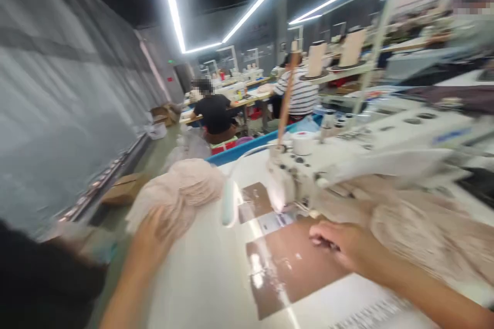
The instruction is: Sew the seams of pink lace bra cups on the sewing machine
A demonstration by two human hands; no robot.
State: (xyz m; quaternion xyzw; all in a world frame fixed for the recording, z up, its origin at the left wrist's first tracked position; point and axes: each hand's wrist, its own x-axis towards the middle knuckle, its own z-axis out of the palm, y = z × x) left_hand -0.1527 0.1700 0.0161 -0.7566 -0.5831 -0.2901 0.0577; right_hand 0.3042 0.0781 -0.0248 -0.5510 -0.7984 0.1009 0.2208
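Note:
My left hand [154,239] rests on a stack of pale pink fabric pieces [185,190] at the left edge of the white sewing table [208,277]; its fingers are smeared by motion. My right hand [343,244] lies flat on the table, fingers stretched toward the needle area of the white sewing machine [347,159]. More pink fabric [424,231] is bunched under the machine arm to the right of that hand. A brown taped patch [289,267] covers the table under my right hand.
Thread cones [353,46] stand on a rack behind the machine. A person in a black shirt [214,113] and a person in a striped shirt [301,92] sit at tables farther back. Cardboard boxes [123,187] lie on the floor along the grey wall at left.

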